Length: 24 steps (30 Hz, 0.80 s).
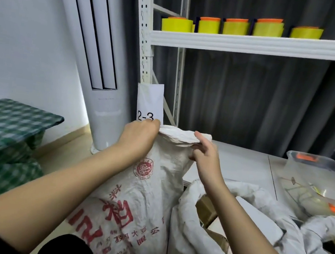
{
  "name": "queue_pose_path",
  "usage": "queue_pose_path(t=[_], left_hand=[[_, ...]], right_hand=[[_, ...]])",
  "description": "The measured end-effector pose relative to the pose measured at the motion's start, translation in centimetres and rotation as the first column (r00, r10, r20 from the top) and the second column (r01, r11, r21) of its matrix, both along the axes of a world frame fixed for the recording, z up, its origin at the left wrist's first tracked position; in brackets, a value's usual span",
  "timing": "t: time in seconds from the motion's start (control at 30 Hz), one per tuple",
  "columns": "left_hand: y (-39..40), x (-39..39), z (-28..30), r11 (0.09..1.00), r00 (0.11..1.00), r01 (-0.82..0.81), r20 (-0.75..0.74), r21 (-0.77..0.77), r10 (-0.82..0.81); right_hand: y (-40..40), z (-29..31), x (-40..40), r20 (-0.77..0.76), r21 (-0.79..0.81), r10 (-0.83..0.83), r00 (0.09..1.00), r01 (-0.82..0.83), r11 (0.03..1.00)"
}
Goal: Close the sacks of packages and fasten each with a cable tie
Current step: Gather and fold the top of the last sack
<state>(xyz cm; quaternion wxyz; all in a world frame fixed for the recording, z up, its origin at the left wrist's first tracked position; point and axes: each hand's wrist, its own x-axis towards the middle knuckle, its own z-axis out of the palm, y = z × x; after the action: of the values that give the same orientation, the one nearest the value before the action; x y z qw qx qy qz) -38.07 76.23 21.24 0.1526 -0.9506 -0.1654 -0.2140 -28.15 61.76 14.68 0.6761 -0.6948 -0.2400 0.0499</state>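
At the centre of the frame the gathered mouth of the printed sack point(132, 196) is held by both hands. The left hand point(140, 136) has its grip curled round the left side of the bunched top; the right hand point(205, 154) pinches the right side. An open white sack point(222, 239) showing packages stands just beside it, lower right.

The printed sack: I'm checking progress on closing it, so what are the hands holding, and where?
Both hold the printed sack by its gathered mouth: left hand at the left edge, right hand at the right.
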Motion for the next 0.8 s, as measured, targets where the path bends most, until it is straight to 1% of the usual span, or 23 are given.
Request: queue_pose_path(t=[0.03, 0.07, 0.1, 0.17, 0.2, 0.23, 0.27, 0.3, 0.33, 0.37, 0.4, 0.43, 0.47, 0.5, 0.53, 0.6, 0.63, 0.67, 0.7, 0.73, 0.77, 0.8], left_hand=[[0.0, 0.2, 0.1, 0.997, 1.000, -0.007, -0.014, -0.078, 0.006], [-0.1, 0.4, 0.0, 0.994, 1.000, 0.000, -0.009, -0.108, -0.001], [-0.3, 0.4, 0.0, 0.995, 1.000, 0.015, -0.008, -0.098, -0.016], [0.3, 0.6, -0.5, 0.995, 0.998, 0.050, -0.020, -0.083, -0.052], [0.7, 0.5, -0.6, 0.995, 0.997, 0.064, -0.036, -0.080, -0.067], [1.1, 0.4, -0.5, 0.994, 0.995, 0.084, -0.053, -0.072, -0.088], [1.6, 0.2, -0.4, 0.993, 0.993, 0.093, -0.071, -0.072, -0.098], [2.0, 0.0, -0.2, 0.992, 0.990, 0.103, -0.084, -0.075, -0.110], [2.3, -0.1, -0.1, 0.992, 0.989, 0.109, -0.096, -0.064, -0.115], [2.6, -0.2, 0.0, 0.992, 0.988, 0.119, -0.098, -0.030, -0.121], [2.8, -0.4, -0.1, 0.990, 0.987, 0.135, -0.094, 0.028, -0.132], [3.0, -0.6, -0.1, 0.982, 0.985, 0.154, -0.090, 0.106, -0.145], [3.0, -0.8, -0.1, 0.972, 0.986, 0.153, -0.092, 0.179, -0.139], [3.0, -1.0, 0.0, 0.958, 0.989, 0.142, -0.063, 0.247, -0.130], [3.0, -1.1, 0.0, 0.941, 0.990, 0.141, -0.034, 0.306, -0.137], [2.9, -1.2, -0.2, 0.919, 0.989, 0.135, -0.001, 0.371, -0.145], [2.8, -1.4, -0.1, 0.918, 0.991, 0.127, -0.008, 0.375, -0.134], [2.8, -1.6, 0.0, 0.930, 0.993, 0.111, -0.014, 0.349, -0.113], [2.9, -1.8, -0.1, 0.955, 0.993, 0.117, -0.037, 0.274, -0.111], [3.1, -1.9, -0.3, 0.973, 0.990, 0.141, -0.048, 0.182, -0.134], [3.6, -1.9, -0.4, 0.985, 0.989, 0.140, -0.054, 0.098, -0.135], [4.0, -2.0, -0.5, 0.990, 0.988, 0.134, -0.077, 0.039, -0.130]], right_hand=[[0.0, -0.2, 0.4, 0.174, -0.166, -0.024, 0.984, 0.054, 0.985], [-0.1, -0.3, 0.8, 0.330, -0.271, -0.046, 0.943, 0.141, 0.952], [-0.1, -0.2, 1.3, 0.485, -0.319, -0.063, 0.872, 0.244, 0.916], [-0.4, 0.6, 2.3, 0.741, -0.315, -0.043, 0.670, 0.404, 0.859], [-0.5, 1.1, 2.8, 0.819, -0.311, 0.009, 0.574, 0.430, 0.848], [-0.4, 1.6, 3.3, 0.861, -0.327, 0.089, 0.501, 0.411, 0.851], [-0.2, 2.1, 3.7, 0.869, -0.368, 0.183, 0.459, 0.352, 0.861], [0.0, 2.5, 3.9, 0.850, -0.425, 0.272, 0.450, 0.282, 0.860], [0.1, 3.1, 3.9, 0.809, -0.487, 0.339, 0.480, 0.225, 0.844], [0.3, 3.6, 4.0, 0.757, -0.537, 0.371, 0.538, 0.190, 0.822], [0.5, 3.9, 4.2, 0.698, -0.590, 0.387, 0.603, 0.178, 0.787], [0.9, 4.1, 4.3, 0.667, -0.628, 0.390, 0.635, 0.196, 0.753], [1.1, 4.2, 4.4, 0.672, -0.637, 0.384, 0.633, 0.231, 0.736], [1.4, 4.3, 4.4, 0.701, -0.622, 0.370, 0.610, 0.267, 0.737], [1.8, 4.3, 4.5, 0.735, -0.589, 0.356, 0.576, 0.284, 0.757], [2.2, 4.0, 4.8, 0.773, -0.551, 0.344, 0.533, 0.298, 0.779], [2.3, 3.8, 4.9, 0.787, -0.555, 0.353, 0.506, 0.330, 0.764], [2.5, 3.4, 5.0, 0.814, -0.552, 0.379, 0.440, 0.383, 0.741], [2.6, 2.8, 4.9, 0.835, -0.545, 0.419, 0.356, 0.436, 0.716], [2.7, 2.4, 4.8, 0.848, -0.531, 0.442, 0.293, 0.461, 0.711], [2.8, 2.1, 4.6, 0.857, -0.515, 0.436, 0.274, 0.460, 0.723], [2.8, 2.0, 4.5, 0.856, -0.517, 0.430, 0.289, 0.437, 0.736]])
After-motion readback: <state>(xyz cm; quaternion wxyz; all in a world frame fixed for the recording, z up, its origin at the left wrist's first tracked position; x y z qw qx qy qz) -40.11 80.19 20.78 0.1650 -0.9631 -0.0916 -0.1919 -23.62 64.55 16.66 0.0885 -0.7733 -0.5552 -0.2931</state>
